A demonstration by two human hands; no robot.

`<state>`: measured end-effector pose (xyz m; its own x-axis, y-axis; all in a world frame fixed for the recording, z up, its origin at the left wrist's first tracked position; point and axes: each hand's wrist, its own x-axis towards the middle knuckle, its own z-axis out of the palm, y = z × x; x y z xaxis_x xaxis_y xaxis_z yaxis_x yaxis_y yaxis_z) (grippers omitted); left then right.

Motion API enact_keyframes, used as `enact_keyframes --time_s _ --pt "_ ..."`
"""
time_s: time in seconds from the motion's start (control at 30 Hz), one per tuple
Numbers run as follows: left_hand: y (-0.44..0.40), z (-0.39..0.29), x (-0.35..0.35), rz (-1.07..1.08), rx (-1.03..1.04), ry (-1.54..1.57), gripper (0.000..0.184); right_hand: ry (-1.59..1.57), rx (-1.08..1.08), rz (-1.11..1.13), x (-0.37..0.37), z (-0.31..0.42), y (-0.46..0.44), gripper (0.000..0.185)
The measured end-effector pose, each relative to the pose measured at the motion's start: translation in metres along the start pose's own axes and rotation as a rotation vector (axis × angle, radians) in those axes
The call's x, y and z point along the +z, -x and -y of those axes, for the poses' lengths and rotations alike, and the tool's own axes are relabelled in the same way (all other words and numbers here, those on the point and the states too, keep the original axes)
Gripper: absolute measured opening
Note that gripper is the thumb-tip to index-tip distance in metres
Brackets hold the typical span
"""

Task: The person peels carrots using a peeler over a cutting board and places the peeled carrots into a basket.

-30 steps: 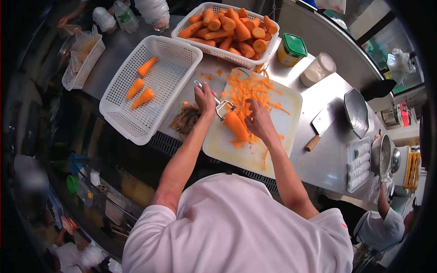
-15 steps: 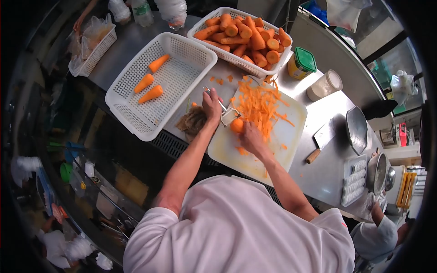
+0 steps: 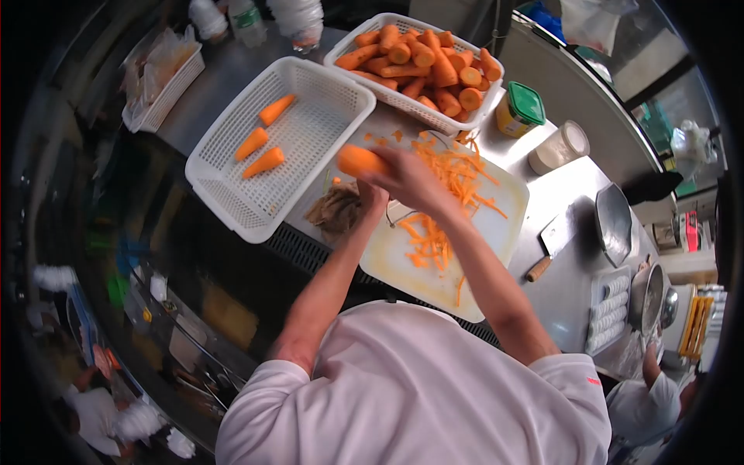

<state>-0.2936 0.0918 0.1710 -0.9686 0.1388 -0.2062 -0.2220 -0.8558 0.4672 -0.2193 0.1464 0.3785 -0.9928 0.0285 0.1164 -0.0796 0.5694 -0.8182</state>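
My right hand (image 3: 412, 183) is wrapped around a peeled carrot (image 3: 361, 160), which points left near the rim of the white basket (image 3: 308, 186). Just below it, partly covered, my left hand (image 3: 373, 197) is closed on a peeler (image 3: 392, 218); only the peeler's wire-like end shows. Orange carrot peels (image 3: 428, 242) are strewn across the white cutting board (image 3: 496, 225) under my hands. Inside that basket lie three peeled carrots (image 3: 265, 161). A crumpled brown cloth (image 3: 335, 209) rests beside my left wrist.
A second white basket (image 3: 403, 99), heaped with carrots, stands at the back. To the right are a green-lidded tub (image 3: 526, 105), a lidded container (image 3: 558, 147), a cleaver (image 3: 554, 236) and a metal pan (image 3: 613, 225). Another person's arm (image 3: 651, 364) reaches in at lower right.
My right hand has swung left and up with the carrot, from over the board toward the left basket, crossing in front of my left hand. More peels lie on the board's near part.
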Motion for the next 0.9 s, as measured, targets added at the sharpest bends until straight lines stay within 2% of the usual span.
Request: enact_keyframes --time_s 0.03,0.07,0.17,0.23,0.27,0.33,0.37,0.43,0.47,0.5,0.57,0.6,0.63,0.67,0.7,0.8,0.9 --pt "-0.01 0.016 -0.025 0.017 -0.017 -0.005 0.03 0.028 -0.067 -0.094 0.025 -0.006 -0.032 0.044" --pt "-0.032 0.04 -0.076 0.138 0.156 -0.588 0.031 0.045 -0.042 -0.077 0.037 0.001 -0.058 0.042" --pt "0.022 -0.019 -0.011 0.219 0.033 -0.909 0.031 0.126 -0.01 -0.13 0.077 -0.018 -0.113 0.032" --pt "0.05 -0.059 0.026 0.28 0.043 -0.892 0.021 0.077 -0.092 -0.177 0.091 -0.039 -0.132 0.021" --pt "0.052 -0.073 0.031 0.294 0.039 -0.89 0.021 0.04 -0.156 -0.279 0.086 -0.044 -0.133 0.018" --pt "0.052 -0.098 0.032 0.24 -0.428 -0.941 0.01 0.018 -0.148 -0.34 0.057 -0.07 -0.136 0.026" --pt "0.056 -0.111 0.032 0.243 -0.429 -0.936 0.01 0.085 -0.204 -0.451 0.036 -0.098 -0.138 0.028" --pt "0.066 -0.133 0.026 0.376 -0.311 -1.091 0.006 0.443 -0.382 -0.684 -0.022 -0.148 -0.133 0.033" --pt "0.067 -0.141 0.017 0.374 -0.307 -1.089 0.006 0.711 0.013 -0.484 -0.06 -0.182 -0.146 0.032" --pt "0.068 -0.148 0.007 0.424 -0.305 -1.198 0.008 0.811 0.218 -0.581 -0.084 -0.155 -0.128 0.035" --pt "0.077 -0.156 0.005 0.478 -0.303 -1.313 0.01 1.033 0.365 -0.511 -0.115 -0.174 -0.119 0.033" --pt "0.085 -0.163 0.018 0.6 -0.197 -1.521 0.013 1.03 0.369 -0.518 -0.122 -0.186 -0.115 0.033" --pt "0.091 -0.165 0.026 0.724 -0.08 -1.724 0.016 1.063 0.259 -0.48 -0.126 -0.198 -0.111 0.027" --pt "0.091 -0.161 0.023 0.776 -0.161 -1.75 0.029 1.094 0.147 -0.444 -0.127 -0.209 -0.11 0.022" --pt "0.094 -0.157 0.025 0.783 -0.156 -1.756 0.029 1.091 0.15 -0.453 -0.128 -0.217 -0.113 0.022" --pt "0.106 -0.142 0.031 0.854 -0.069 -1.919 0.046 1.065 0.141 -0.389 -0.137 -0.233 -0.128 0.02" --pt "0.108 -0.139 0.037 0.88 -0.168 -1.939 0.044 0.989 0.061 -0.355 -0.165 -0.234 -0.138 0.022"
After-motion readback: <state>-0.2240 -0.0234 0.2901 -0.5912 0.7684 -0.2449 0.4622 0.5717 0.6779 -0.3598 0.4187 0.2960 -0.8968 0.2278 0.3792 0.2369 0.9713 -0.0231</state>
